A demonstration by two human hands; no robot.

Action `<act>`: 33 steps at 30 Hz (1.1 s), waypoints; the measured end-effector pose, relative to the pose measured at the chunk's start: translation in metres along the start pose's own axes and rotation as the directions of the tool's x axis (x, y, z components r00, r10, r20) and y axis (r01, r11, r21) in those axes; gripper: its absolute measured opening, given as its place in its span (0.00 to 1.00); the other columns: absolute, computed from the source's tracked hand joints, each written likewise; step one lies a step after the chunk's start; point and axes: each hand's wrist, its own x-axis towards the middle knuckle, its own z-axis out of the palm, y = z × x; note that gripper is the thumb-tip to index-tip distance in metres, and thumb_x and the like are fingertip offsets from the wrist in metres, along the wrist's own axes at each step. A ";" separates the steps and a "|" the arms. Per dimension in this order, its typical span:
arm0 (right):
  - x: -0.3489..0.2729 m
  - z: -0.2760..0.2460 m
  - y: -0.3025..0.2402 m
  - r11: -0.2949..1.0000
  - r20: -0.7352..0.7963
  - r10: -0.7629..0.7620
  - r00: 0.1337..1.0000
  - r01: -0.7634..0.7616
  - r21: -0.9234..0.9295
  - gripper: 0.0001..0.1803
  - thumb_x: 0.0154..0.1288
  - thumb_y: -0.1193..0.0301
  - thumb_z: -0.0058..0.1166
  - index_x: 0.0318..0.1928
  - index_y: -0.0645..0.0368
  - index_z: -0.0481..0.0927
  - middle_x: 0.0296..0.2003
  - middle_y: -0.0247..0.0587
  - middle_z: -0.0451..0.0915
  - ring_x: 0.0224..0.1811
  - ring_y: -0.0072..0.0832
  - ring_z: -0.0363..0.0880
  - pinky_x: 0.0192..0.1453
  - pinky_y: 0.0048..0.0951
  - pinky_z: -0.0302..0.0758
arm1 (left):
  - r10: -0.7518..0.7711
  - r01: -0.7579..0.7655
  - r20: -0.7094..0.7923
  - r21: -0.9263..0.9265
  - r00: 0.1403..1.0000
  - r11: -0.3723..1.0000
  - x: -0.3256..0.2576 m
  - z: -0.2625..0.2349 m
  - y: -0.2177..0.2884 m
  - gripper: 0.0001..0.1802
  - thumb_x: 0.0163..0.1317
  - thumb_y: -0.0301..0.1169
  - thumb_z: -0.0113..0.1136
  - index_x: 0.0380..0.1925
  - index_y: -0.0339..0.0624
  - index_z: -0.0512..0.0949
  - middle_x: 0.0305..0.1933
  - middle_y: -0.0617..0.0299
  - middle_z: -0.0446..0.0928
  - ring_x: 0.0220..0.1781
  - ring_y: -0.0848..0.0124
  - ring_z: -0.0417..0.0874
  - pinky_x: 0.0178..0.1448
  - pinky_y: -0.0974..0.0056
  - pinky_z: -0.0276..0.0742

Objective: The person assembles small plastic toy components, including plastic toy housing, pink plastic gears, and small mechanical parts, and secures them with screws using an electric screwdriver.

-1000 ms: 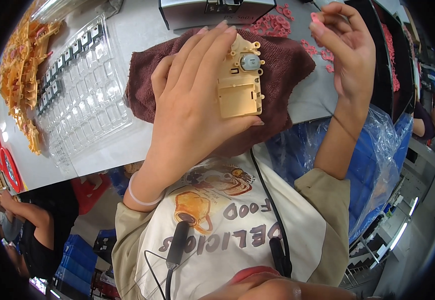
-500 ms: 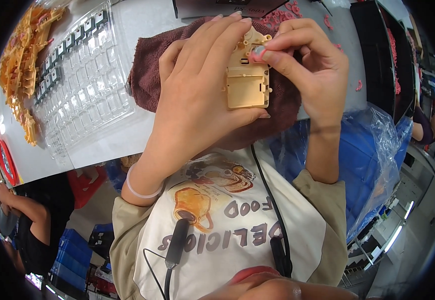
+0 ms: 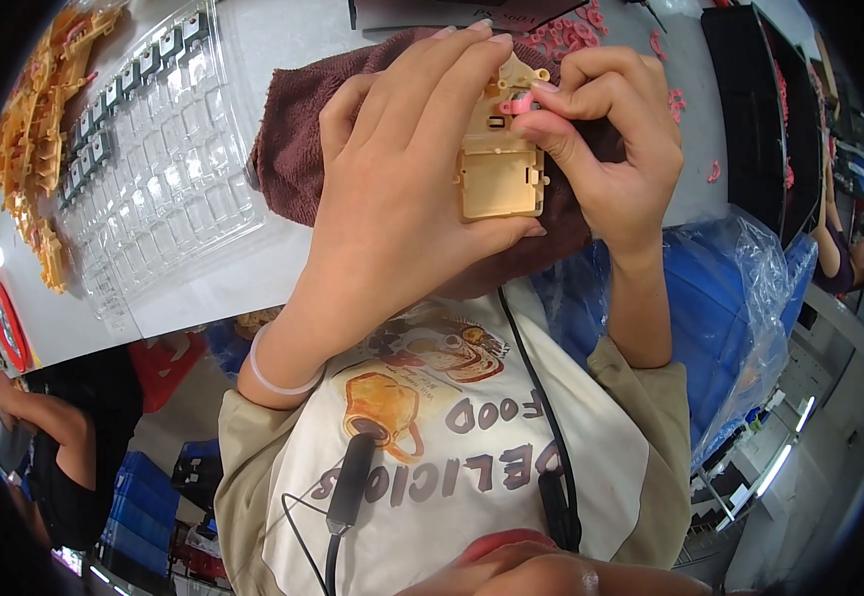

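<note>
My left hand (image 3: 402,149) is wrapped over a cream plastic housing (image 3: 502,187), with fingers across its far end and the thumb along its near edge. The housing has a rectangular recess in its near half. A small pink plastic part (image 3: 519,104) lies against the upper half of the housing. At its right end, the thumb and index finger of my right hand (image 3: 621,134) close in a pinch on it. Beneath the housing and my hands is a folded maroon towel (image 3: 293,139).
To the left lies a clear blister tray (image 3: 179,164) with dark components in some pockets. Beyond it are stacked orange-yellow housings (image 3: 30,149) and red-handled scissors (image 3: 5,323). Loose pink parts (image 3: 571,38) lie behind the towel, near a dark box (image 3: 452,14). A black bin (image 3: 750,109) stands right.
My right fingertips have shifted slightly, and more of the pink part now shows against the housing. The housing has moved a little right and nearer in view.
</note>
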 end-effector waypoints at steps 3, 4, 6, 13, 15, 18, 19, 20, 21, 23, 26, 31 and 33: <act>0.000 0.000 0.000 0.994 0.034 0.087 0.996 -0.089 0.059 0.13 0.44 0.73 0.76 0.30 0.58 0.83 0.33 0.36 0.80 0.39 0.32 0.75 0.42 0.31 0.72 | -0.015 0.015 0.002 0.001 1.000 1.000 0.001 -0.001 -0.001 0.55 0.34 0.46 0.82 0.67 0.47 0.69 0.71 0.60 0.71 0.71 0.62 0.70 0.71 0.56 0.56; 0.000 0.001 0.001 0.986 0.041 0.128 0.991 -0.132 0.101 0.13 0.45 0.73 0.76 0.29 0.58 0.82 0.33 0.35 0.80 0.40 0.32 0.75 0.43 0.31 0.71 | -0.013 0.013 0.001 0.001 1.000 1.000 0.002 -0.001 -0.001 0.55 0.34 0.46 0.82 0.67 0.47 0.69 0.71 0.60 0.71 0.71 0.62 0.70 0.71 0.56 0.56; -0.002 0.000 0.002 0.975 0.046 0.167 0.985 -0.172 0.142 0.12 0.46 0.73 0.76 0.28 0.59 0.82 0.34 0.35 0.80 0.40 0.31 0.74 0.44 0.30 0.71 | -0.001 0.001 -0.002 0.002 1.000 1.000 0.001 -0.002 0.000 0.56 0.34 0.47 0.82 0.67 0.47 0.69 0.71 0.59 0.70 0.71 0.62 0.70 0.71 0.56 0.56; 0.051 -0.057 0.041 0.999 -0.032 0.036 0.999 -0.036 -0.003 0.16 0.62 0.74 0.65 0.50 0.64 0.80 0.38 0.35 0.79 0.40 0.18 0.76 0.45 0.21 0.72 | 0.038 -0.038 0.034 0.013 0.999 0.999 0.006 -0.009 0.002 0.54 0.37 0.47 0.81 0.67 0.45 0.69 0.71 0.58 0.69 0.71 0.58 0.69 0.72 0.54 0.56; 0.056 -0.085 0.111 0.913 -0.109 0.302 0.947 -0.320 -0.254 0.13 0.66 0.69 0.65 0.45 0.65 0.84 0.39 0.41 0.82 0.36 0.28 0.79 0.43 0.29 0.77 | 0.075 -0.075 0.007 -0.016 0.997 0.997 0.010 -0.009 0.005 0.50 0.41 0.45 0.80 0.66 0.45 0.70 0.70 0.57 0.70 0.71 0.56 0.69 0.72 0.52 0.57; 0.095 -0.042 0.114 0.905 0.042 0.282 0.959 -0.251 -0.344 0.24 0.63 0.61 0.68 0.51 0.65 0.79 0.44 0.48 0.78 0.47 0.36 0.77 0.53 0.34 0.73 | 0.121 -0.121 0.009 0.072 0.993 0.990 0.018 -0.005 0.006 0.43 0.45 0.41 0.79 0.63 0.45 0.73 0.69 0.57 0.71 0.71 0.56 0.69 0.71 0.52 0.60; 0.097 -0.036 0.131 0.913 0.138 0.185 0.973 -0.118 -0.390 0.25 0.62 0.59 0.68 0.51 0.65 0.78 0.44 0.52 0.78 0.48 0.42 0.77 0.54 0.37 0.73 | 0.128 -0.126 -0.041 0.051 0.991 0.991 0.021 -0.001 0.008 0.30 0.50 0.33 0.75 0.55 0.45 0.78 0.63 0.57 0.75 0.68 0.56 0.72 0.69 0.53 0.62; 0.097 -0.031 0.146 0.906 0.237 0.092 0.967 0.017 -0.423 0.26 0.62 0.58 0.68 0.52 0.65 0.78 0.45 0.56 0.77 0.49 0.48 0.77 0.55 0.40 0.73 | 0.132 -0.130 -0.047 0.053 0.990 0.990 0.023 0.001 0.008 0.30 0.50 0.33 0.75 0.55 0.45 0.78 0.63 0.57 0.75 0.68 0.56 0.72 0.69 0.53 0.62; 0.104 -0.026 0.147 0.850 0.321 0.296 0.899 -0.095 -0.518 0.27 0.62 0.57 0.67 0.52 0.65 0.76 0.48 0.60 0.77 0.51 0.54 0.76 0.56 0.44 0.73 | 0.154 -0.154 -0.044 0.001 0.987 0.988 0.024 0.003 0.007 0.25 0.51 0.30 0.73 0.51 0.44 0.79 0.59 0.58 0.77 0.65 0.56 0.74 0.67 0.54 0.64; 0.106 -0.019 0.160 0.838 0.298 0.282 0.912 -0.083 -0.539 0.28 0.62 0.56 0.67 0.52 0.65 0.76 0.48 0.60 0.76 0.52 0.55 0.75 0.56 0.45 0.73 | 0.168 -0.171 -0.079 -0.032 0.983 0.985 0.027 0.007 0.009 0.14 0.52 0.25 0.70 0.41 0.44 0.80 0.51 0.60 0.80 0.59 0.57 0.78 0.63 0.55 0.68; 0.108 -0.014 0.166 0.817 0.312 0.323 0.893 -0.096 -0.569 0.27 0.63 0.56 0.66 0.51 0.65 0.75 0.47 0.62 0.77 0.51 0.57 0.76 0.54 0.47 0.73 | 0.150 -0.150 -0.126 0.010 0.981 0.989 0.026 0.012 0.009 0.13 0.52 0.25 0.70 0.39 0.45 0.80 0.50 0.61 0.79 0.58 0.59 0.78 0.62 0.56 0.68; 0.097 -0.016 0.191 0.741 0.241 0.462 0.854 -0.221 -0.635 0.24 0.65 0.57 0.64 0.49 0.65 0.74 0.43 0.63 0.79 0.46 0.58 0.78 0.50 0.48 0.74 | 0.129 -0.125 -0.159 0.035 0.979 0.992 0.030 0.018 0.014 0.12 0.51 0.24 0.68 0.36 0.47 0.80 0.46 0.64 0.79 0.55 0.60 0.78 0.59 0.56 0.69; 0.095 -0.019 0.193 0.777 0.188 0.379 0.906 -0.201 -0.596 0.23 0.66 0.58 0.63 0.48 0.65 0.74 0.43 0.64 0.78 0.46 0.58 0.78 0.50 0.48 0.74 | 0.106 -0.099 -0.193 0.046 0.975 0.994 0.030 0.019 0.013 0.12 0.50 0.24 0.68 0.35 0.47 0.79 0.46 0.64 0.78 0.54 0.60 0.79 0.58 0.57 0.69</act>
